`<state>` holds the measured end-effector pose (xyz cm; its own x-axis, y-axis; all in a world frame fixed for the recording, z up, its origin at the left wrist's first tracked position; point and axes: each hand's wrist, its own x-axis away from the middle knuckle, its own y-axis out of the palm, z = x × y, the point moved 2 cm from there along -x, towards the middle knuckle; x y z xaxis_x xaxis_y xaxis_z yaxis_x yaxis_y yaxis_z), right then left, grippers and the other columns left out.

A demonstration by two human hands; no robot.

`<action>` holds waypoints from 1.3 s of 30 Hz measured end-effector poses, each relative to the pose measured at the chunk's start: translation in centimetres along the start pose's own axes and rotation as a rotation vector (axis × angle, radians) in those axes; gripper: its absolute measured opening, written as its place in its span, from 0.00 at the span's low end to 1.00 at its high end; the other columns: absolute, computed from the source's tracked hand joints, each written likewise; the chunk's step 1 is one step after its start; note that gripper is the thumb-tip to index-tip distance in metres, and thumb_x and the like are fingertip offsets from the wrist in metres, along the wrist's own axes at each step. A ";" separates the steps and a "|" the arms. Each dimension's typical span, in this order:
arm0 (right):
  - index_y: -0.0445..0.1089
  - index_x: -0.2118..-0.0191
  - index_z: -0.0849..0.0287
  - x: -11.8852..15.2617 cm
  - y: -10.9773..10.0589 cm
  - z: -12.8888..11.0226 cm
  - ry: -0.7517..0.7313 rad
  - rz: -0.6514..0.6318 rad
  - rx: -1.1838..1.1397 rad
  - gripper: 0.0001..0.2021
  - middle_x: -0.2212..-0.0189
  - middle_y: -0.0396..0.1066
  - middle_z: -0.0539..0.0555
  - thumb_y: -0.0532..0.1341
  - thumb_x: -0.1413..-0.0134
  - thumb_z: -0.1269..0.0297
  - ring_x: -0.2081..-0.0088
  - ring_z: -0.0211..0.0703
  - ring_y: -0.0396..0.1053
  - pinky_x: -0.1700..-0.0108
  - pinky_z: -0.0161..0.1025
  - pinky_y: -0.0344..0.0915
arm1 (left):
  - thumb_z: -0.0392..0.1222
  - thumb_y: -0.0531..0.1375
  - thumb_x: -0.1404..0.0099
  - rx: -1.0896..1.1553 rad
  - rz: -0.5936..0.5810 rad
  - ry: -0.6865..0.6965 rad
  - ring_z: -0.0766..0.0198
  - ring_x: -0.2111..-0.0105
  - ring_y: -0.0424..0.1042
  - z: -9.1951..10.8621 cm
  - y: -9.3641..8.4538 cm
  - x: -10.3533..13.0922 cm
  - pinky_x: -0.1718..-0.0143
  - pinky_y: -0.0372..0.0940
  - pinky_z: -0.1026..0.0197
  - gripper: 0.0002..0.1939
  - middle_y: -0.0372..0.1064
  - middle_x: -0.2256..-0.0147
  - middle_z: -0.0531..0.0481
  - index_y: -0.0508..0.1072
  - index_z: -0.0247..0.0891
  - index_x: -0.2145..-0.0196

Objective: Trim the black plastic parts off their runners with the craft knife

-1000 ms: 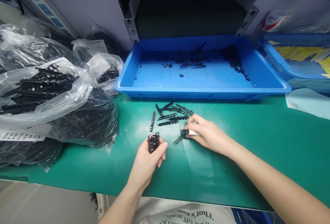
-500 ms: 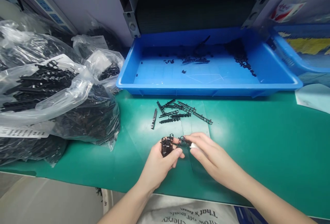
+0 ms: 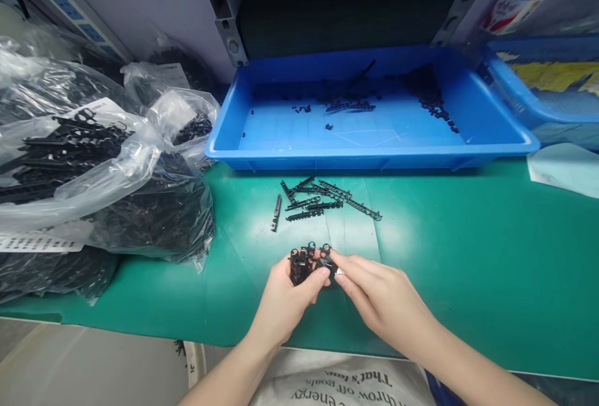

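Note:
My left hand is closed around a small bunch of black plastic strips whose ends carry small rings. Close against it, my right hand pinches a white piece at the fingertips, largely covered by the fingers. A ringed black part sits between the two hands; whether the right fingers grip it too is hard to see. Beyond the hands, several toothed black plastic strips lie in a loose pile on the green table mat. One strip lies apart to the left.
A blue tray with small black pieces stands behind the pile, below a dark chute. Open plastic bags full of black parts crowd the left. At right are another blue bin and a pale sheet.
My right hand has moved left, up against my left hand, bringing the ringed part beside the bunch. The whole view has shifted slightly.

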<state>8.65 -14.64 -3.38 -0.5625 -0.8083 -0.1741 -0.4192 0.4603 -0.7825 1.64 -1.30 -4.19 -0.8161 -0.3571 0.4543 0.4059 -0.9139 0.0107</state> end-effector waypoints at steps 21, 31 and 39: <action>0.67 0.60 0.60 -8.4 -1.6 3.9 0.193 -0.087 0.419 0.08 0.58 0.64 0.59 0.53 0.44 0.65 0.75 0.47 0.69 0.79 0.38 0.57 | 0.45 0.59 0.44 0.153 0.108 0.039 0.75 0.87 0.51 0.9 -1.9 0.0 0.84 0.47 0.69 0.11 0.54 0.88 0.60 0.64 0.34 0.71; 0.66 0.62 0.57 -5.0 -4.4 2.3 -0.174 -0.288 -0.070 0.07 0.65 0.67 0.52 0.52 0.42 0.69 0.64 0.39 0.66 0.63 0.35 0.63 | 0.51 0.60 0.45 0.109 0.045 0.087 0.71 0.79 0.64 2.0 -2.7 -1.1 0.76 0.59 0.68 0.16 0.67 0.77 0.51 0.69 0.32 0.70; 0.62 0.54 0.55 -3.0 -2.8 0.8 -0.099 -0.156 -0.238 0.11 0.58 0.66 0.53 0.51 0.42 0.70 0.61 0.39 0.67 0.62 0.37 0.65 | 0.47 0.64 0.49 0.221 -0.216 -0.150 0.75 0.87 0.58 1.1 0.6 -0.3 0.89 0.47 0.72 0.17 0.67 0.78 0.52 0.64 0.33 0.68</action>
<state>12.08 -13.81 -1.21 -0.4109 -0.9024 -0.1298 -0.6566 0.3917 -0.6446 2.54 -1.51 -3.35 -0.8301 -0.1127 0.5461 0.3230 -0.8955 0.3063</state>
